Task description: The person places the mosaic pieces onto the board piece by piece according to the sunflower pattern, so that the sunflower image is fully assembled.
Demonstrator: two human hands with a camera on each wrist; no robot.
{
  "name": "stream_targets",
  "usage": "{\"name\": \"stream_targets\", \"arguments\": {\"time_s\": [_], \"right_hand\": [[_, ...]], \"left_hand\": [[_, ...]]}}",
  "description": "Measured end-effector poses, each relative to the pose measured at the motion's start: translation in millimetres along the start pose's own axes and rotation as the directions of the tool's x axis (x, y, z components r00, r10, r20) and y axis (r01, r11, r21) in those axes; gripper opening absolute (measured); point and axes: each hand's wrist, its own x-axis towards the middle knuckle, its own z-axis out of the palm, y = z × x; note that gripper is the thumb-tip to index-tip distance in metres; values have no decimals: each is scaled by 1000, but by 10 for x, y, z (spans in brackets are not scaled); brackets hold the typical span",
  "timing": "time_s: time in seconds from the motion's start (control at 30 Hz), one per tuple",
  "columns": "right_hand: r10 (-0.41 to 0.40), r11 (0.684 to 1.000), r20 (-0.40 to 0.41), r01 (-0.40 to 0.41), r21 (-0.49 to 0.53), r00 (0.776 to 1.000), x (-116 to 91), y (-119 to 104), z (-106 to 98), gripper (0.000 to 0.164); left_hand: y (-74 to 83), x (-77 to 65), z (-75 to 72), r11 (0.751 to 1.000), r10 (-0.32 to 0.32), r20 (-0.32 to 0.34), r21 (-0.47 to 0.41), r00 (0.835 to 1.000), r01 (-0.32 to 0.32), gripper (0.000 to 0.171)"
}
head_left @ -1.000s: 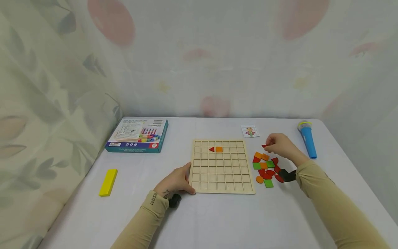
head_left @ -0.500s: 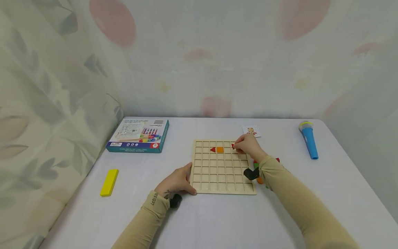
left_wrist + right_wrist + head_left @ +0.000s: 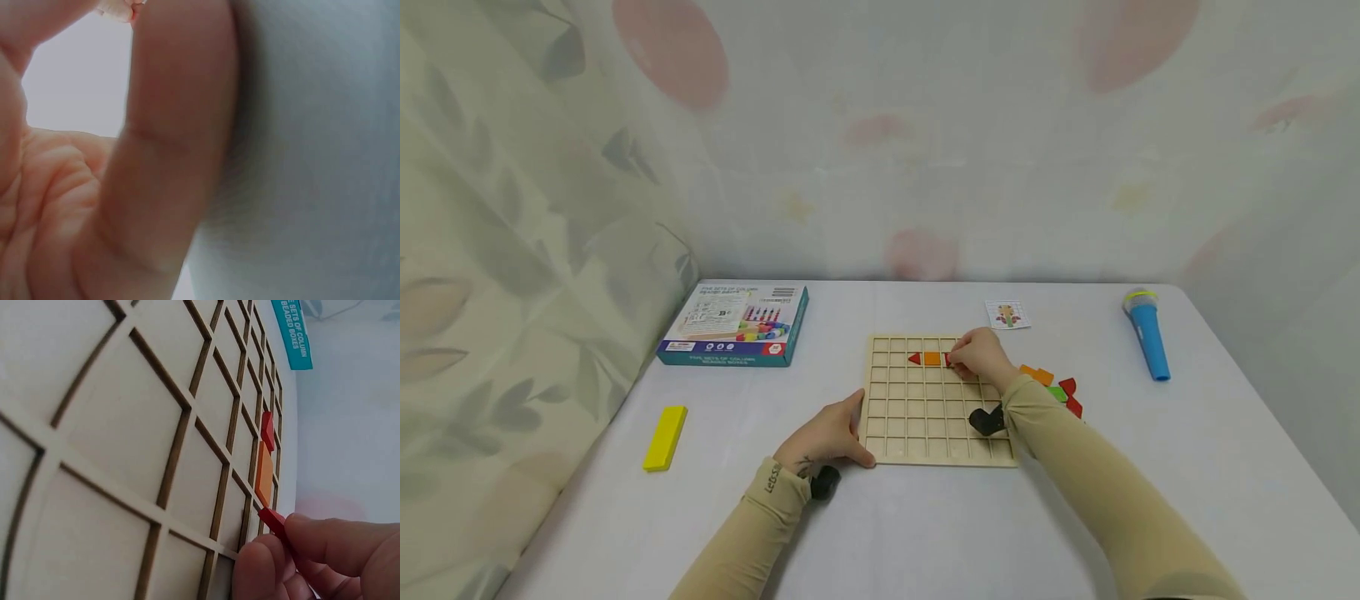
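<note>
Tile (image 3: pixel 272 522) in red, pinched by the right hand (image 3: pixel 983 356), now sits farther left, beside the orange square (image 3: pixel 932 359) near frame centre. The left hand (image 3: pixel 823 432), thumb spread, still touches the grid board (image 3: pixel 916 408).

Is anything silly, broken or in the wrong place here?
Nothing looks broken or spilled. The blue microphone seems a bit odd: it lies to the right of the loose tiles and doesn't look like part of a tile puzzle. The wooden board looks fine.
</note>
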Motion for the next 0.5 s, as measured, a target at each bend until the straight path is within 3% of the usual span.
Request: {"name": "stream_targets", "arguments": {"time_s": [0.5], "right_hand": [[2, 985, -61, -13, -170, 998, 48, -44, 70, 11]], "left_hand": [[18, -3, -2, 1000, -3, 4, 1, 1000, 3, 122]]}}
